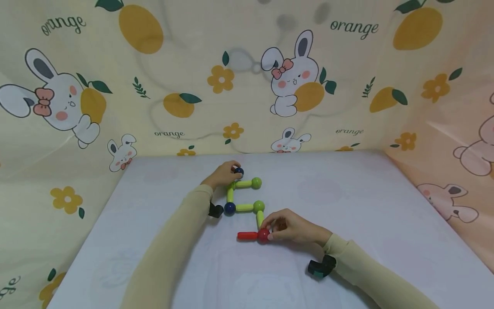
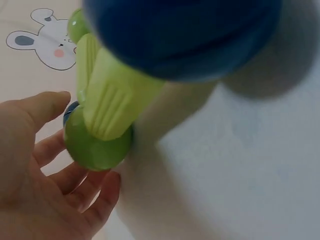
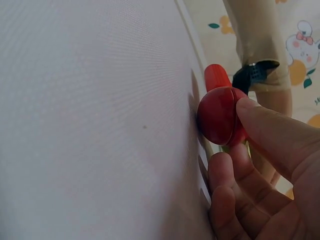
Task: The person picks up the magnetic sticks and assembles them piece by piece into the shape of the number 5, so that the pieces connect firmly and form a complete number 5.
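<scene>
My left hand (image 1: 224, 174) grips a dark blue ball (image 1: 239, 172) at the far end of a chain of balls and rods. Beside it sits a green ball (image 2: 99, 145), from which yellow-green rods (image 2: 115, 95) run to another green ball (image 1: 256, 183) and a nearer blue ball (image 1: 230, 208). A further rod links that blue ball to a third green ball (image 1: 259, 206). At the near end my right hand (image 1: 295, 227) pinches a red ball (image 3: 220, 116) between thumb and fingers. Pointing left from it is a red rod (image 1: 247, 236). The red ball's far side is hidden by fingers.
The chain lies on a white table (image 1: 332, 189). A patterned cloth (image 1: 247, 120) with rabbits and oranges stands behind and at both sides. Black wrist cameras, the left (image 1: 215, 210) and the right (image 1: 322, 267), hang close to the tabletop.
</scene>
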A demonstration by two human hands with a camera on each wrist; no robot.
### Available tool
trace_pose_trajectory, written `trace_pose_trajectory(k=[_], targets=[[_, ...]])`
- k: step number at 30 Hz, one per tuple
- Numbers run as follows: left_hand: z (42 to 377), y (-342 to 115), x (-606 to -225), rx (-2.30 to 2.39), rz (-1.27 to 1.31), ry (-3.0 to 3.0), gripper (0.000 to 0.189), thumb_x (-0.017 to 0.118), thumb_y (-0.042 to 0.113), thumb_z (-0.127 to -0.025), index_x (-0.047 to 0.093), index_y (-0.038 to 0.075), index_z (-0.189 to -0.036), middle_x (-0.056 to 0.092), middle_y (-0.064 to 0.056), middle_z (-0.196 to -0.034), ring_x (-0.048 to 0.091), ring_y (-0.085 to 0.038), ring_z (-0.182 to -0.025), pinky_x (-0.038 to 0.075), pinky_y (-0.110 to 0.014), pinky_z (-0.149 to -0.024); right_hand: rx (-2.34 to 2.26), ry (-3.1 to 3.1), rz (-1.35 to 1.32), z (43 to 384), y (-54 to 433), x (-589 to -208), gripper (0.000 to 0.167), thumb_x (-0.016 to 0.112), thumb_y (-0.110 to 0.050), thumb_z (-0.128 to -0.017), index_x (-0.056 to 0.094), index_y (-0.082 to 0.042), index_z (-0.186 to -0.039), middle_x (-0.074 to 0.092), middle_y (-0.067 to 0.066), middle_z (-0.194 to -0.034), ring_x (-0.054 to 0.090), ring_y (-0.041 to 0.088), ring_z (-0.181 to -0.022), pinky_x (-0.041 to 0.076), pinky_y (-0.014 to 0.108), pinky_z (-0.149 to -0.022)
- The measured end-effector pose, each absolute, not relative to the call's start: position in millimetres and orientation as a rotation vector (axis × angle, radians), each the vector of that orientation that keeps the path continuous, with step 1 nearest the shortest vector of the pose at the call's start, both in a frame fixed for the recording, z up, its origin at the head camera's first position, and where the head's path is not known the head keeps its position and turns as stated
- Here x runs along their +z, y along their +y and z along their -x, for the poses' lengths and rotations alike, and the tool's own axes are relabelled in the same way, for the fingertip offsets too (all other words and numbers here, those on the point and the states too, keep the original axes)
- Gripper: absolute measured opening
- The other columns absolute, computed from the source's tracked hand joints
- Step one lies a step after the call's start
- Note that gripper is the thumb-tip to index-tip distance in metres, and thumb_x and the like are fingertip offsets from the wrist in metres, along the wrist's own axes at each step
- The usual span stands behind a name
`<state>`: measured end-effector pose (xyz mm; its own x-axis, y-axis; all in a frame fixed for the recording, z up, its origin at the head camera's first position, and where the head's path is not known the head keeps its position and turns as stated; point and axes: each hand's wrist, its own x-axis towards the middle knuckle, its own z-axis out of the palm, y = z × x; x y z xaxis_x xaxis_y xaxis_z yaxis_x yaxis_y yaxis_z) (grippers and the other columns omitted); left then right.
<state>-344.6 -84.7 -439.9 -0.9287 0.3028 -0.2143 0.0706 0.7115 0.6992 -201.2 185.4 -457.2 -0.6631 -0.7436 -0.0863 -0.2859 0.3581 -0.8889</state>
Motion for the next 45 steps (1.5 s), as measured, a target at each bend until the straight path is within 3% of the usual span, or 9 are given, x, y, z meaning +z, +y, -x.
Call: trace_pose_trajectory(k=[10,19,32,45], targets=[[342.9,-86.2,-442.2,1.098,-0.244,2.668,0.035,0.058,0.02,-0.102,0.054,0.009,-0.135,0.058,-0.018,-0.133,0.057,-0.032,-0.123,0.046,-0.046,-0.108,-1.266,2.149,0.886,200.0,185.8,-455.9,0.03,0.075,-0.014,-0.091,0.071,-0.007,-0.119,0.07,0.009,-0.102,0.057,0.008,-0.077,0.047,0.02,-0.069],[330.9,-112.7,-423.0,1.22,-0.267,2.764,0.035,0.06,0.025,-0.101,0.054,0.012,-0.133,0.059,-0.015,-0.133,0.058,-0.029,-0.116,0.05,-0.044,-0.099,-1.267,2.156,0.869,200.1,185.2,-457.1,0.029,0.075,-0.014,-0.091,0.071,-0.008,-0.12,0.069,0.008,-0.104,0.057,0.008,-0.078,0.047,0.02,-0.069],[285.7,-146.8,-392.4,1.22,-0.42,2.776,0.035,0.06,0.024,-0.102,0.054,0.014,-0.134,0.061,-0.014,-0.133,0.059,-0.03,-0.117,0.051,-0.046,-0.101,-1.281,2.146,0.88,201.6,185.5,-460.7,0.029,0.075,-0.013,-0.091,0.071,-0.007,-0.119,0.069,0.01,-0.101,0.056,0.008,-0.077,0.047,0.019,-0.068],[238.1,-151.2,-395.5,1.279,-0.563,2.632,0.036,0.06,0.021,-0.102,0.056,0.01,-0.135,0.065,-0.013,-0.13,0.062,-0.027,-0.113,0.052,-0.045,-0.098,-1.274,2.143,0.886,200.0,184.6,-456.5,0.029,0.074,-0.012,-0.091,0.071,-0.006,-0.119,0.069,0.008,-0.101,0.055,0.006,-0.075,0.046,0.018,-0.067]])
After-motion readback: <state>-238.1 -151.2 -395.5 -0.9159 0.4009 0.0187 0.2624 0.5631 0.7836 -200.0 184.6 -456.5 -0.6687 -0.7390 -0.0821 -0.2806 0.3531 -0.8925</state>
